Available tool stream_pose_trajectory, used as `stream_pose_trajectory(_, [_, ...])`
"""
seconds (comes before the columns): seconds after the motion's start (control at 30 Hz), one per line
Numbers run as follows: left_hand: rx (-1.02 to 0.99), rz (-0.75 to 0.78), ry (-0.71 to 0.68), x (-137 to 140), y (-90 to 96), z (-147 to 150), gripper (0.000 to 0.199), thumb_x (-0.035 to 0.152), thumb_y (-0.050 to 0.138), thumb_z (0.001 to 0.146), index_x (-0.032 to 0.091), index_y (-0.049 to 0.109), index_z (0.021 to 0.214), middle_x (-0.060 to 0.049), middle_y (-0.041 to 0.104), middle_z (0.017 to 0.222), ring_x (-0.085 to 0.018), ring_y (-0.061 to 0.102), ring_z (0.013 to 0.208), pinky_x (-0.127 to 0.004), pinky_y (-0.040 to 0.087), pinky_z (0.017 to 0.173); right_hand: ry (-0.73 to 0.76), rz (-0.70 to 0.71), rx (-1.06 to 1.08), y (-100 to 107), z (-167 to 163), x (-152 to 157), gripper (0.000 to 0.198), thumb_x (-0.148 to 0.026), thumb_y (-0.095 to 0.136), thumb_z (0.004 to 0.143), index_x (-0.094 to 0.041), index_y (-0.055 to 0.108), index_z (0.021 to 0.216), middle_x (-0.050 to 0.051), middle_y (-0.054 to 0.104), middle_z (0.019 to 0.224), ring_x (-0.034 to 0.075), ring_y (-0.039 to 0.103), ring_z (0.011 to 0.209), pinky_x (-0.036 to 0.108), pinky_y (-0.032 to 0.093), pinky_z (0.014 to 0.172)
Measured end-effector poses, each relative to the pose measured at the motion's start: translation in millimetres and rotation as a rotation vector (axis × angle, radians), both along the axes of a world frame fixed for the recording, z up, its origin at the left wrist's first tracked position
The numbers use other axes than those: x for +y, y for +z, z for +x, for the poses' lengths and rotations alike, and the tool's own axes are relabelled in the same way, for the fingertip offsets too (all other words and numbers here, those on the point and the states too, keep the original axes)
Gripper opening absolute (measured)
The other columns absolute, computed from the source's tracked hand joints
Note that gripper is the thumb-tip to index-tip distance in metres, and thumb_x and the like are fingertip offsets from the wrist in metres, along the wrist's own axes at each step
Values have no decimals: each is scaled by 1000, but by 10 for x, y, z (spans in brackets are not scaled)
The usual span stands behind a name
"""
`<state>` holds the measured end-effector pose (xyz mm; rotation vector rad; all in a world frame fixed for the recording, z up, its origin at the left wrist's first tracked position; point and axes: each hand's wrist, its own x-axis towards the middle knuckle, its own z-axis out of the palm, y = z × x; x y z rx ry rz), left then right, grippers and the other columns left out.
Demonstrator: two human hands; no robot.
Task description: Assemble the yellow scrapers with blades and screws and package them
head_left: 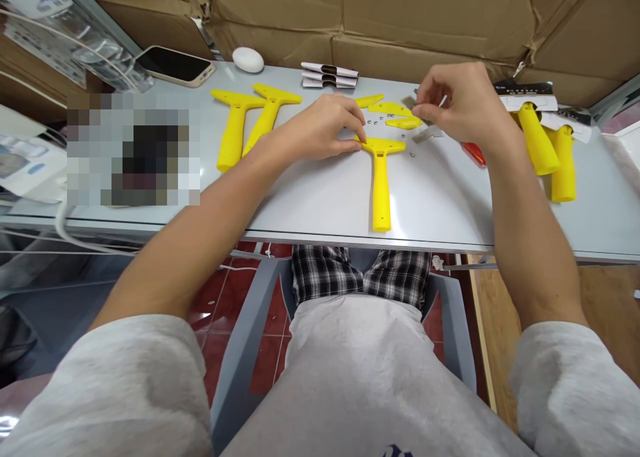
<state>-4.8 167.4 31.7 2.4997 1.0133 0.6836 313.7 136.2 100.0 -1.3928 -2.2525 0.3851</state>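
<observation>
A yellow T-shaped scraper handle (381, 190) lies on the table with its grip toward me. My left hand (333, 127) pinches the left end of its crosshead between thumb and fingers. Raised to the right of it, my right hand (457, 100) is closed in a pinch, and a thin greyish metal blade (409, 102) shows at the fingertips. Below that hand another metal blade (425, 135) lies on the table. Between the hands are loose yellow head pieces (393, 109) and several small screws (376, 121).
Two more yellow handles (233, 130) lie left of my left hand. At right, yellow scrapers with black-and-white covers (537, 140) sit past my forearm, near a red object (473, 154). Folded cards (330, 75), a white oval object (248, 60) and a phone (175, 65) line the back, before cardboard (375, 17).
</observation>
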Motion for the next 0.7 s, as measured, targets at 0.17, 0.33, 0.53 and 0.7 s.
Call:
stream_pose_trajectory(0.17, [-60, 92, 34, -62, 77, 24, 35, 57, 76, 99, 36, 89, 123, -7, 91, 135, -32, 82, 125, -64, 66, 122, 39, -96, 338, -105, -188, -34, 63, -66, 85, 92, -34, 65, 143, 5, 82, 119, 23, 80, 105, 46, 69, 104])
stream_pose_trajectory(0.33, [-286, -109, 40, -220, 144, 109, 40, 57, 82, 95, 37, 87, 130, -7, 94, 126, -35, 90, 116, -61, 73, 110, -11, -163, 497, -156, -359, -93, 80, -77, 90, 77, -40, 61, 142, 1, 81, 104, 27, 81, 103, 49, 68, 99])
stream_pose_trajectory(0.53, [-313, -225, 46, -276, 129, 144, 43, 52, 86, 95, 33, 86, 134, -11, 94, 120, -39, 92, 111, -64, 76, 103, 23, -229, 613, -196, -434, -117, 59, -53, 89, 81, -38, 57, 128, -3, 79, 94, 26, 84, 99, 49, 72, 103])
stream_pose_trajectory(0.7, [-290, -186, 96, -220, 110, 104, 49, 62, 82, 97, 38, 85, 140, -8, 94, 120, -39, 91, 116, -66, 74, 102, -101, -245, 439, -237, -407, -25, 72, -73, 72, 92, -42, 56, 155, 6, 86, 130, 32, 86, 123, 56, 72, 98])
